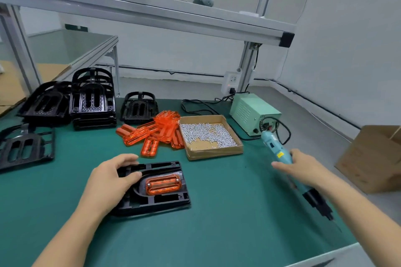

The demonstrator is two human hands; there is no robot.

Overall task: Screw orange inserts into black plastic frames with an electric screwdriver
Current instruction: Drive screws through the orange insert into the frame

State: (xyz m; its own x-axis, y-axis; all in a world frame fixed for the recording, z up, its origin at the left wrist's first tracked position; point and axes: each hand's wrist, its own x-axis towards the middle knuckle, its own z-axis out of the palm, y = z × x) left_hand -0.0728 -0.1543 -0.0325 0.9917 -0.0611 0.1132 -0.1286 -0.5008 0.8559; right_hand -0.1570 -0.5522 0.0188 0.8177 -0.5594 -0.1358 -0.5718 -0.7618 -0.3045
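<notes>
- Nearest me, my left hand grips the black frame, orange insert seated.
- Right hand grasps the electric screwdriver well right of it, bit toward the mat's near edge.

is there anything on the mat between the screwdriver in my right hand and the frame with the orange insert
Nothing visible: only bare green mat lies between the screwdriver and the black frame.

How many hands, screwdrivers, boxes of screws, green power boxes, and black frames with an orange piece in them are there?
Hands: 2 (left hand, right hand)
Screwdriver: 1
Box of screws: 1
Green power box: 1
Black frame with orange piece in it: 1
Total: 6
</notes>
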